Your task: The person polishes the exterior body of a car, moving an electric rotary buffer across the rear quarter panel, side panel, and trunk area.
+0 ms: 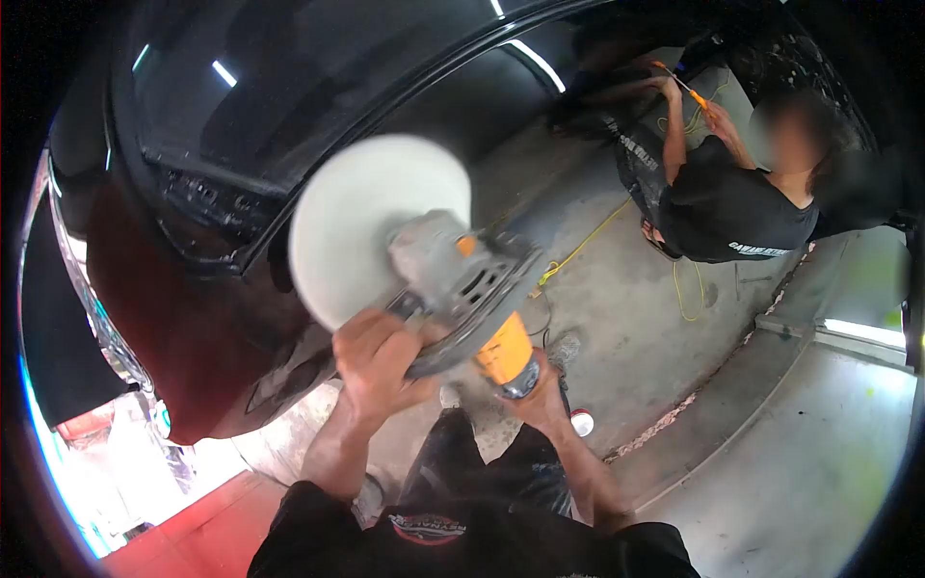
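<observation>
A polishing machine [434, 265] with a large round white pad [361, 217] and a yellow and black rear end is held in front of me. My left hand [376, 361] is wrapped round its side handle, just below the pad. At the rear end, my right hand [541, 395] grips the body near the yellow part. The pad faces the dark glossy car body [202, 318]; whether it touches the panel cannot be made out. Some blur lies over the pad and machine.
A co-worker [737, 212] in black crouches at the upper right, holding an orange-handled tool [699, 98]. A yellow cord [588, 239] runs over the concrete floor [636, 318]. A small round white-and-red item [581, 422] lies near my feet.
</observation>
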`<state>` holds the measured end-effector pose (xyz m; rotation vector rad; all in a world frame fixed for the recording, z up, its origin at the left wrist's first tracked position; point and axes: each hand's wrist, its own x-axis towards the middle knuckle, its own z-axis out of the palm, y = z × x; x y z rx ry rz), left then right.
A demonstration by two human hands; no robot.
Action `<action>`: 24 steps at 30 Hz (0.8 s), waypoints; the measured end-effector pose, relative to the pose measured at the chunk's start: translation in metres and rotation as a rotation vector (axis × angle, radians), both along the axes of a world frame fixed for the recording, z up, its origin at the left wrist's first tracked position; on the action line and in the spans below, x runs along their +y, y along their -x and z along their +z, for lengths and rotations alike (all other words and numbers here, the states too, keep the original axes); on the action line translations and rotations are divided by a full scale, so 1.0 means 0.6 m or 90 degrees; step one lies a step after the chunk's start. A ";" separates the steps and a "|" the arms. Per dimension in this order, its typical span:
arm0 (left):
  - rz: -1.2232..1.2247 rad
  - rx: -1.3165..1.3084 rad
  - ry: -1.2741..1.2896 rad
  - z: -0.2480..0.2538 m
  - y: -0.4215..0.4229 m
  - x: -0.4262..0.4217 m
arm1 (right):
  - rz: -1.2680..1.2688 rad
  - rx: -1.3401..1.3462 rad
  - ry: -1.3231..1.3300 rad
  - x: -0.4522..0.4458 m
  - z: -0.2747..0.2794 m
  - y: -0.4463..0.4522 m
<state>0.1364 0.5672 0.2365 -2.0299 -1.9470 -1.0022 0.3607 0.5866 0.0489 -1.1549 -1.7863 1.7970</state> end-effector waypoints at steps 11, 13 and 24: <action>-0.063 -0.039 -0.021 -0.063 -0.048 0.472 | -0.256 -0.081 -0.051 0.344 -0.097 -0.072; -0.039 -0.042 0.024 -0.047 -0.061 0.497 | -0.254 0.066 0.142 0.378 -0.066 -0.076; 0.020 -0.062 -0.070 -0.020 0.021 0.134 | -0.074 -0.066 -0.129 0.122 -0.061 -0.027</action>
